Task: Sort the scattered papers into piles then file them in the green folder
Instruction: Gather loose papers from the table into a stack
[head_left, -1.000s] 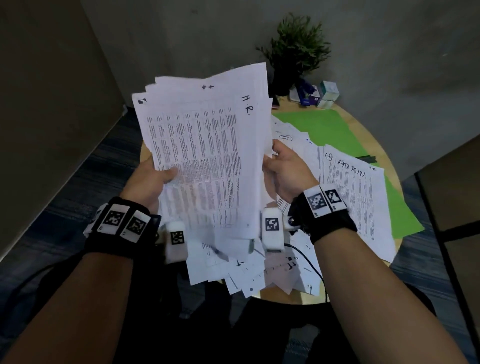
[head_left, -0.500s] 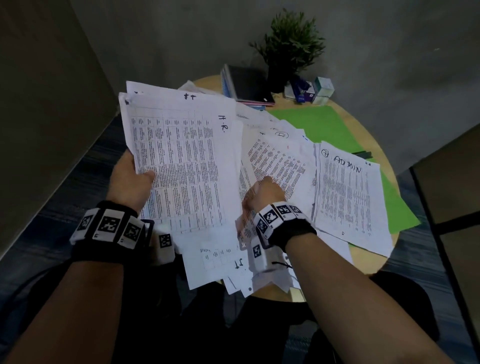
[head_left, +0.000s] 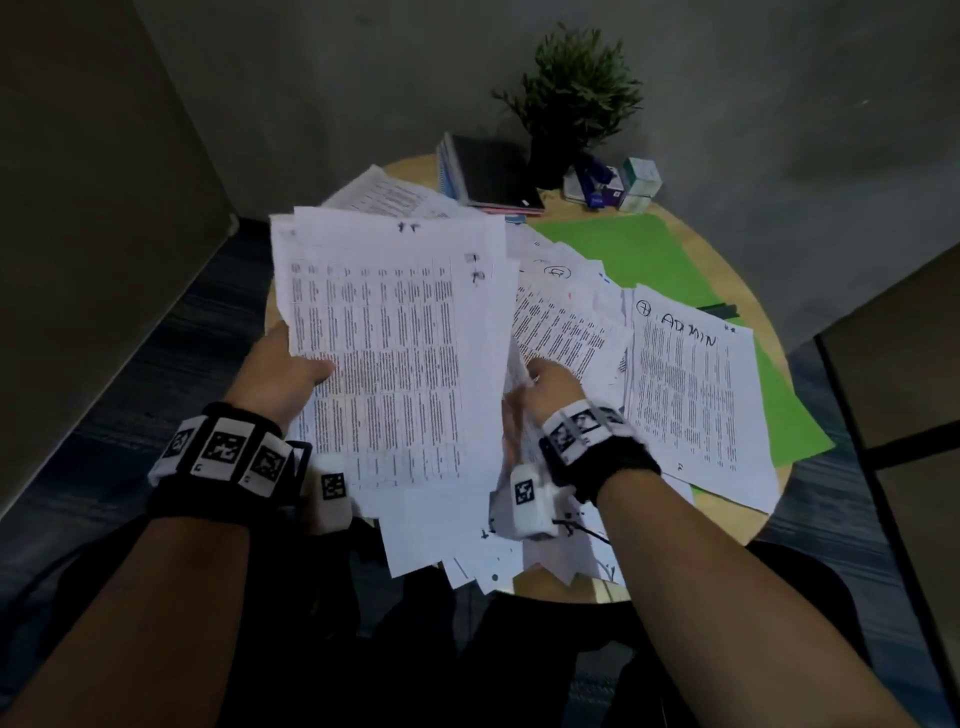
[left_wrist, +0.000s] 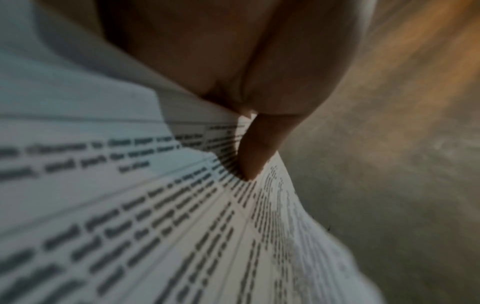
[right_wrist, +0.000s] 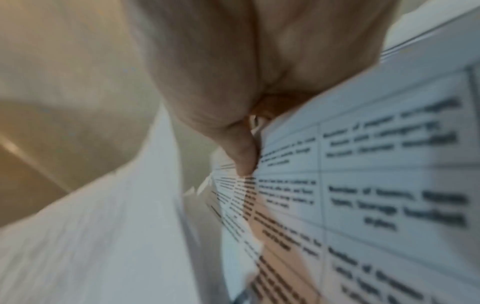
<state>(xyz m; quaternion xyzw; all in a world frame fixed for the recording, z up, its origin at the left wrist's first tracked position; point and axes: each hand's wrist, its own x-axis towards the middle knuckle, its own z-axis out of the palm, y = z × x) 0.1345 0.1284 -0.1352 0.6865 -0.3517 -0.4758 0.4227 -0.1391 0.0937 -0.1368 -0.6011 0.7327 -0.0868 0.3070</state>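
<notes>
1. Our left hand (head_left: 283, 371) grips a thick sheaf of printed sheets (head_left: 387, 353) by its left edge, thumb laid across the top page, and holds it raised above the round bench (head_left: 737, 270).
2. In the left wrist view the thumb (left_wrist: 257, 152) presses on the top sheet, with the other pages fanning out below it.
3. Our right hand (head_left: 550, 387) is down among the loose papers (head_left: 563, 325) at the middle of the bench, just right of the sheaf. The right wrist view shows its thumb (right_wrist: 241, 152) pinching the edge of a printed page (right_wrist: 376, 164).
4. A separate pile headed "ADMIN" (head_left: 696, 395) lies flat at the right, partly covering the green folder (head_left: 623, 249).
5. The green folder lies flat on the far right part of the bench, its far corner bare and its near corner showing past the ADMIN pile.
6. More sheets hang over the near edge of the bench below our wrists.
7. At the back stand a potted plant (head_left: 576, 98), a stack of notebooks (head_left: 488, 176) and some small boxes (head_left: 636, 182).
</notes>
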